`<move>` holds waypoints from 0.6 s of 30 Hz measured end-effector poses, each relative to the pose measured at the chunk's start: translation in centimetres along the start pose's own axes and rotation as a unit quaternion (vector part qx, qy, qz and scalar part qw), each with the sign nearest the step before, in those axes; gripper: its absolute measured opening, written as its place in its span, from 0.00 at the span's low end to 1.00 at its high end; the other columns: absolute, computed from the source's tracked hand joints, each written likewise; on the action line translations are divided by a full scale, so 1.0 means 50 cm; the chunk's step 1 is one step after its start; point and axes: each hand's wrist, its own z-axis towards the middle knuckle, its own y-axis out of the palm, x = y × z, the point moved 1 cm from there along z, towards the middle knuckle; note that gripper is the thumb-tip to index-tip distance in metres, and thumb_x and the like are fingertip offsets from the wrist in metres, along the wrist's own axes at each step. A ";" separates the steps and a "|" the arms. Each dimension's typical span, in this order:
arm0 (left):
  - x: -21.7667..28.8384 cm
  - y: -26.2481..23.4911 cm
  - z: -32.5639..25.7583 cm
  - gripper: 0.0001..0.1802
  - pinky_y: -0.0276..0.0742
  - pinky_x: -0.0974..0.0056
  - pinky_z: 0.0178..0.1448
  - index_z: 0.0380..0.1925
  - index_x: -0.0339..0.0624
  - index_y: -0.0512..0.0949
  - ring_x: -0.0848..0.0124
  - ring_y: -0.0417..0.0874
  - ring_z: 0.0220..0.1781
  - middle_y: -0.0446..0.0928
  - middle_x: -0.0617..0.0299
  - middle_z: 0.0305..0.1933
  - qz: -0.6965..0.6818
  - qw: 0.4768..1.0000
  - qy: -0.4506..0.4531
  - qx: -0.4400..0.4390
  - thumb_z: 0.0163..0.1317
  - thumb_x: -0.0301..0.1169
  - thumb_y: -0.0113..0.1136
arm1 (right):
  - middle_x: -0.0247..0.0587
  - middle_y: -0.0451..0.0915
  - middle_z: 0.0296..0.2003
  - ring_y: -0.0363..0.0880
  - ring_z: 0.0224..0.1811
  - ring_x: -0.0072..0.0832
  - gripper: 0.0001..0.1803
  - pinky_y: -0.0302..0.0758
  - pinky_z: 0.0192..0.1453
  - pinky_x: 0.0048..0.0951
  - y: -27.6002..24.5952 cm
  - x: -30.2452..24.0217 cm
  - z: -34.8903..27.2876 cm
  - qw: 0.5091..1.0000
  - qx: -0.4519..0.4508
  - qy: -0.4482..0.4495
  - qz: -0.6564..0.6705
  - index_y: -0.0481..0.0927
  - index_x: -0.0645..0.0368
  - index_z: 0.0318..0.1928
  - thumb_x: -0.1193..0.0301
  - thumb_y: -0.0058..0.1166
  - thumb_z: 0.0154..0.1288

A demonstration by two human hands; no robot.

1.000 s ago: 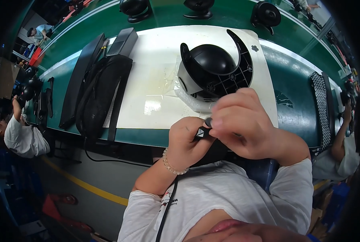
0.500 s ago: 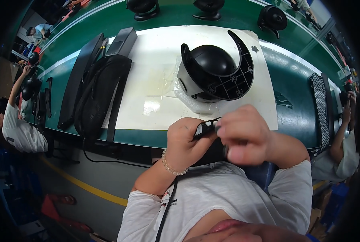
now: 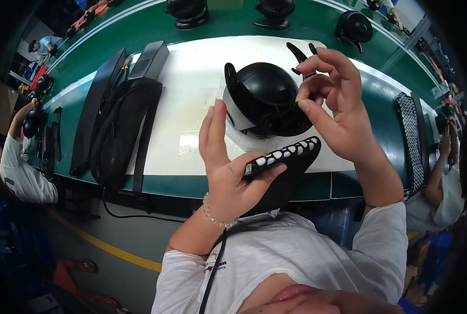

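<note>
My left hand (image 3: 233, 180) grips a black strip (image 3: 291, 172) between thumb and palm, its fingers stretched upward. A row of white rounded patches runs along the strip's upper edge. Over the work mat, my right hand (image 3: 335, 104) pinches thumb and forefinger together beside a curved black stand (image 3: 283, 121). Anything between those fingertips is too small to make out. The stand curves round a glossy black rounded housing (image 3: 267, 83), with a pale side face at its left. Bubble wrap (image 3: 246, 141) lies under this unit. My right hand hides part of the stand's right arm.
A pale mat (image 3: 176, 120) covers the green table (image 3: 380, 99). At left lie a black mesh bag (image 3: 121, 125), a long dark panel (image 3: 95, 115) and a grey box (image 3: 150, 60). Similar black units (image 3: 186, 11) stand along the back. People work at both sides.
My right hand has moved up and away from the strip to the stand. The strip has tilted to show its row of white patches, and my left fingers have stretched out.
</note>
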 end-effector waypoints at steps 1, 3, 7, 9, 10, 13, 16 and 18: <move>-0.002 0.003 0.007 0.15 0.54 0.53 0.61 0.26 0.44 0.78 0.44 0.51 0.66 0.48 0.35 0.65 0.011 1.000 0.008 -0.013 0.38 0.33 0.71 | 0.43 0.65 0.49 0.70 0.35 0.20 0.35 0.65 0.37 0.20 -0.001 -0.002 0.000 1.000 -0.012 0.024 0.004 0.50 0.55 0.61 0.87 0.45 0.54; -0.011 0.013 0.012 0.14 0.52 0.52 0.62 0.26 0.43 0.78 0.43 0.50 0.67 0.45 0.34 0.66 -0.010 1.000 0.011 -0.012 0.38 0.33 0.71 | 0.43 0.66 0.49 0.70 0.36 0.20 0.35 0.64 0.37 0.19 0.001 -0.006 -0.003 0.999 -0.023 0.004 -0.023 0.50 0.55 0.61 0.87 0.46 0.54; -0.011 0.028 0.010 0.13 0.50 0.54 0.61 0.26 0.42 0.79 0.43 0.50 0.67 0.43 0.33 0.66 -0.055 0.998 -0.018 -0.017 0.37 0.31 0.70 | 0.42 0.72 0.42 0.74 0.34 0.31 0.31 0.70 0.35 0.26 0.016 -0.016 -0.007 0.986 0.012 -0.125 -0.113 0.65 0.53 0.55 0.89 0.48 0.49; -0.011 0.029 0.007 0.13 0.51 0.56 0.60 0.26 0.43 0.79 0.45 0.53 0.65 0.42 0.33 0.66 -0.054 0.998 -0.030 -0.015 0.37 0.30 0.70 | 0.54 0.74 0.42 0.77 0.33 0.38 0.32 0.73 0.31 0.28 0.011 -0.043 0.001 0.946 -0.072 -0.202 -0.244 0.61 0.55 0.53 0.90 0.51 0.46; -0.011 0.028 0.007 0.13 0.51 0.56 0.60 0.26 0.43 0.79 0.45 0.54 0.65 0.42 0.33 0.66 -0.059 0.998 -0.032 -0.010 0.37 0.30 0.70 | 0.54 0.74 0.43 0.77 0.33 0.40 0.33 0.73 0.31 0.29 0.010 -0.051 -0.005 0.943 -0.093 -0.198 -0.249 0.61 0.54 0.53 0.90 0.51 0.44; -0.011 0.025 0.007 0.13 0.51 0.55 0.59 0.26 0.44 0.79 0.45 0.55 0.64 0.42 0.33 0.66 -0.060 0.998 -0.027 -0.005 0.37 0.30 0.70 | 0.55 0.74 0.44 0.76 0.35 0.42 0.36 0.73 0.36 0.33 0.006 -0.050 -0.020 0.940 -0.122 -0.189 -0.255 0.59 0.52 0.55 0.90 0.50 0.44; -0.023 0.028 0.002 0.13 0.50 0.55 0.59 0.26 0.44 0.79 0.46 0.56 0.64 0.41 0.33 0.66 -0.051 0.999 -0.014 -0.008 0.37 0.31 0.70 | 0.51 0.74 0.41 0.74 0.40 0.36 0.36 0.68 0.51 0.38 -0.010 -0.030 -0.033 0.974 -0.063 -0.126 -0.177 0.52 0.53 0.57 0.89 0.49 0.50; -0.023 0.031 0.004 0.13 0.50 0.55 0.59 0.26 0.44 0.79 0.47 0.56 0.63 0.41 0.33 0.67 -0.052 0.999 -0.005 -0.008 0.37 0.31 0.70 | 0.47 0.74 0.37 0.74 0.40 0.33 0.33 0.65 0.55 0.37 -0.009 -0.015 -0.048 0.992 0.000 -0.097 -0.079 0.52 0.56 0.57 0.88 0.48 0.51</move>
